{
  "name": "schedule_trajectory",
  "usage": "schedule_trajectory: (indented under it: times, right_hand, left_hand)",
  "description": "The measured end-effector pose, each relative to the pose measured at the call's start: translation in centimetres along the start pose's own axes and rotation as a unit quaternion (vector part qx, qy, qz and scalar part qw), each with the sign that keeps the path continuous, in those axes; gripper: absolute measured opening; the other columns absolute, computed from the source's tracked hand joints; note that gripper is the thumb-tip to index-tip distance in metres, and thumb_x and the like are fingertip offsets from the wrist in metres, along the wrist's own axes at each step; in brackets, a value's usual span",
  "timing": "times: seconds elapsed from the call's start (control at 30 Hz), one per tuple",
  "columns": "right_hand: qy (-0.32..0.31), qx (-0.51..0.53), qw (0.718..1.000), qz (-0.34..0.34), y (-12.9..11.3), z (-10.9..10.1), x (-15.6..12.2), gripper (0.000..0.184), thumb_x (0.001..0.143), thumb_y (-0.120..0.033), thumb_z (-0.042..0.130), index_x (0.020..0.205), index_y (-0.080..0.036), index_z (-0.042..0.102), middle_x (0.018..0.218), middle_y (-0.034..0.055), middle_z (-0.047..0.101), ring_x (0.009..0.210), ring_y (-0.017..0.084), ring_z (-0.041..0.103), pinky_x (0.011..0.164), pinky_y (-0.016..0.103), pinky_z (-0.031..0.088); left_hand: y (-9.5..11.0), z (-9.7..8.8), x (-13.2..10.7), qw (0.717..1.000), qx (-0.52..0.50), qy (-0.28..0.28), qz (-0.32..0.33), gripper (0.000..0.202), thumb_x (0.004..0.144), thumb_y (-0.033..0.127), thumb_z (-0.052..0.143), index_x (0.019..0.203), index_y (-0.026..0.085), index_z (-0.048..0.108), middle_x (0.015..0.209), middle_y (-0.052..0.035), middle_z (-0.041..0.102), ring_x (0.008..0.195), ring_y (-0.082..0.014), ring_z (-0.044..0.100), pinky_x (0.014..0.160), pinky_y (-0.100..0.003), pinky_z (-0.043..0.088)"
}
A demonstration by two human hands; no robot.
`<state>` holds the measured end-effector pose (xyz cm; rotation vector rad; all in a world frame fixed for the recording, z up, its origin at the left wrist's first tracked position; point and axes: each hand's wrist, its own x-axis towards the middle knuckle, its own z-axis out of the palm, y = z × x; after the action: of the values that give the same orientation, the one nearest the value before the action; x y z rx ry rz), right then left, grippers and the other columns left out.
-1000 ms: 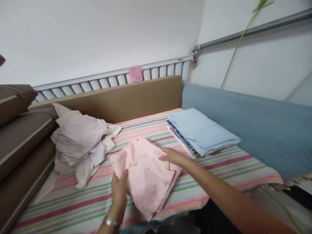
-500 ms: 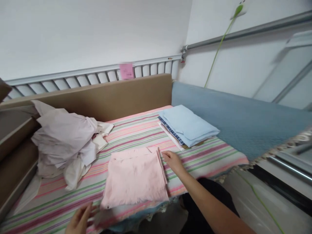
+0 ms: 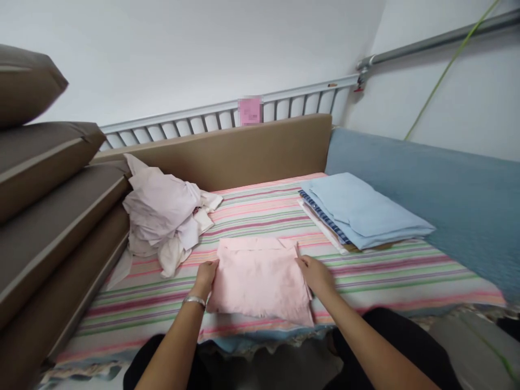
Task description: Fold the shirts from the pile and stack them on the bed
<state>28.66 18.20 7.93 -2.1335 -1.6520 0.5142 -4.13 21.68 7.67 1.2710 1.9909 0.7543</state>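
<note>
A folded pink garment (image 3: 260, 281) lies flat near the front edge of the striped bed cover, its top strip folded over. My left hand (image 3: 206, 276), with a silver bracelet at the wrist, has its fingers closed on the garment's left edge. On the opposite side, my right hand (image 3: 317, 276) pinches the right edge at about the same height. To the right rests a stack of folded clothes, with a light blue garment (image 3: 361, 208) on top and a dark blue patterned one (image 3: 325, 216) below. A crumpled heap of whitish clothes (image 3: 162, 208) lies at the left.
Brown cushions (image 3: 52, 222) are piled high along the left side. A brown backrest (image 3: 244, 151) stands at the back, before a white radiator (image 3: 182, 125). A blue covered bolster (image 3: 398, 168) closes the right side. The striped cover (image 3: 260, 211) spreads between them.
My left hand has come up from the lower left and taken the garment's left edge. My right hand has closed on the right edge. The view has turned left.
</note>
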Motion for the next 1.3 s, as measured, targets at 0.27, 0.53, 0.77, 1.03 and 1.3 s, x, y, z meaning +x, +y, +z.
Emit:
schedule_trajectory:
  times: [0.27, 0.53, 0.77, 1.03, 1.3]
  right_hand:
    - [0.017, -0.02, 1.0, 0.011, -1.6, -0.6, 0.3, 0.032, 0.086, -0.044, 0.04, 0.089, -0.022, 0.064, 0.086, 0.0044, 0.068, 0.073, 0.018, 0.059, 0.053, 0.025, 0.026]
    - [0.012, -0.086, 0.993, 0.074, -0.6, 1.2, 0.9, 0.031, 0.09, -0.038, 0.034, 0.095, -0.021, 0.06, 0.084, 0.0073, 0.068, 0.072, 0.019, 0.062, 0.056, 0.026, 0.031]
    - [-0.001, -0.055, 0.996, 0.076, -0.1, 0.5, 1.4, 0.022, 0.088, -0.031, 0.041, 0.093, -0.022, 0.06, 0.089, 0.0062, 0.068, 0.08, 0.02, 0.063, 0.063, 0.028, 0.039]
    - [0.1, 0.055, 0.974, -0.198, -6.7, 2.8, -5.5, 0.043, 0.088, -0.031, 0.042, 0.126, -0.014, 0.05, 0.134, 0.0124, 0.047, 0.127, 0.023, 0.038, 0.104, 0.038, 0.032]
    - [0.08, -0.027, 0.972, -0.22, -4.9, 7.3, -4.2, 0.055, 0.09, -0.044, 0.038, 0.138, -0.015, 0.038, 0.145, 0.0091, 0.033, 0.136, 0.023, 0.022, 0.11, 0.041, 0.019]
  left_hand:
    - [1.3, 0.6, 0.7, 0.995, 0.091, 0.034, 0.023, 0.022, 0.079, 0.03, 0.05, 0.072, 0.015, 0.064, 0.08, -0.0106, 0.07, 0.074, -0.0181, 0.063, 0.061, -0.024, 0.039]
    - [1.0, 2.7, -0.9, 0.967, 0.216, 0.102, 0.084, 0.037, 0.09, 0.039, 0.028, 0.098, 0.017, 0.057, 0.08, -0.0132, 0.068, 0.077, -0.0239, 0.063, 0.065, -0.031, 0.038]
    - [0.5, 2.1, -1.2, 0.961, 0.23, 0.126, 0.086, 0.04, 0.089, 0.043, 0.029, 0.104, 0.016, 0.055, 0.088, -0.0139, 0.068, 0.08, -0.027, 0.063, 0.067, -0.037, 0.044]
    - [-0.5, 5.6, -5.5, 0.855, 0.263, 0.076, 0.441, 0.038, 0.089, 0.024, 0.034, 0.12, 0.015, 0.054, 0.13, -0.0101, 0.054, 0.125, -0.0238, 0.042, 0.103, -0.042, 0.036]
    - [-0.5, 8.8, -5.8, 0.838, 0.336, 0.063, 0.425, 0.046, 0.09, 0.031, 0.032, 0.134, 0.021, 0.04, 0.143, -0.0082, 0.036, 0.134, -0.0265, 0.03, 0.105, -0.052, 0.029]
